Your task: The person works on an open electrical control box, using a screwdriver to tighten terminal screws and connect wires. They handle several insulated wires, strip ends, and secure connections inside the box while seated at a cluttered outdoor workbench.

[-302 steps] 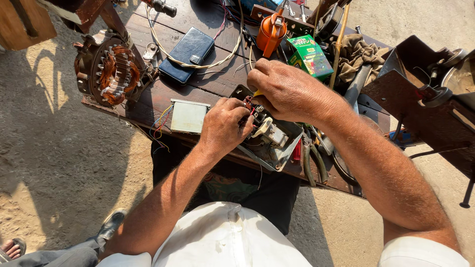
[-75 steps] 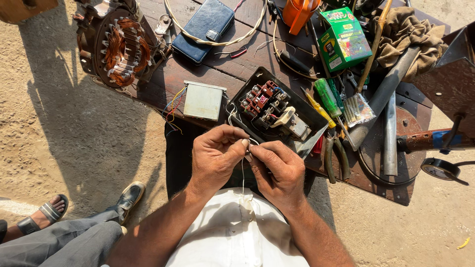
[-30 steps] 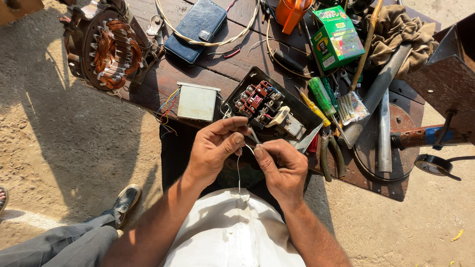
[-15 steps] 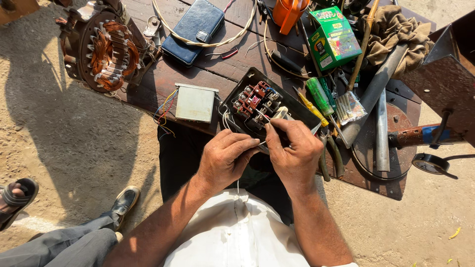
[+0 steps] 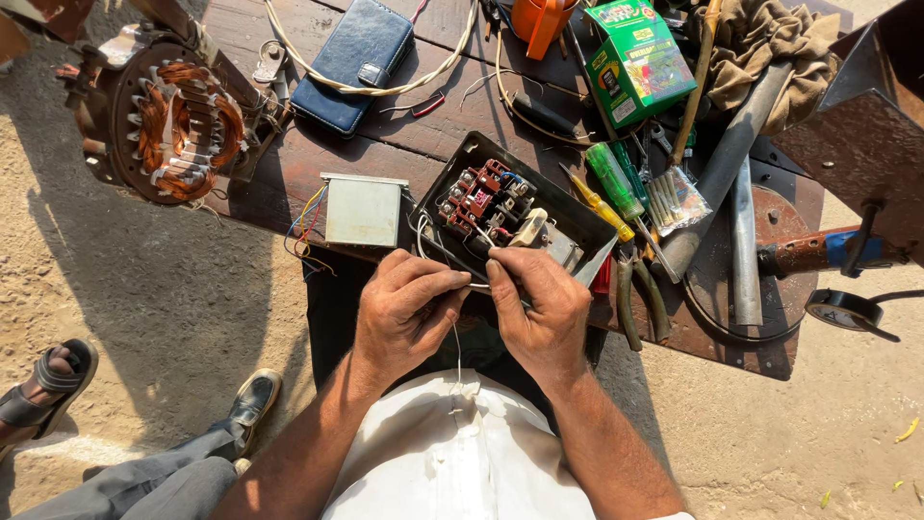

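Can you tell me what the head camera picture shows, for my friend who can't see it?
A person's left hand and right hand pinch a thin white wire at the edge of an open black electrical box on a cluttered wooden workbench. A copper-wound motor stator sits at the bench's left end.

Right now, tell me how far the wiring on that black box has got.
Done: the black box lies open on the table, its red terminal block bared. In hand: the left hand and right hand pinch a thin white wire at its near edge. Left: no cover is on the box; the green screwdriver lies unused beside it.
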